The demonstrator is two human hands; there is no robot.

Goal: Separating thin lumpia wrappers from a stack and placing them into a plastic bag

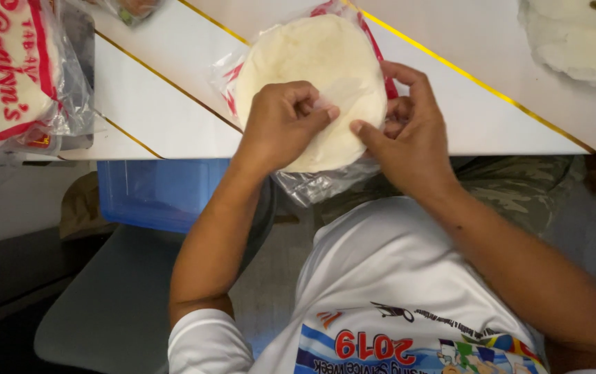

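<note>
Head view looks straight down on our two hands working at a stack of round wrappers (312,62), pale and thin, lying on its opened clear plastic bag (326,183) at the near edge of the white table (173,104). The stack sits directly ahead of us, touching both hands, with its near rim reaching the table edge and the bag's loose end hanging off it. Being a disc, it has no long axis of its own and points nowhere; the only direction that matters is the rim nearest us, which runs roughly left to right between our hands.

Our left hand (281,125) rests on top of the stack, fingers curled in, with thumb and forefinger pressed together on a thin translucent flap of the top sheet near the disc's right-hand side. Our right hand (409,131) comes in from the right rim, its thumb lying flat against the edge just below that flap and touching it, while its fingers curl around the side of the stack (whether they grip the bag or the sheets beneath we cannot tell). Both hands are equally close; the left holds the lifted sheet, the right steadies the pile.

Further left lies another packet of wrappers (14,69) in printed red-and-white plastic, well apart. A blue plastic bin (159,190) stands under the table edge, below our left forearm
</note>
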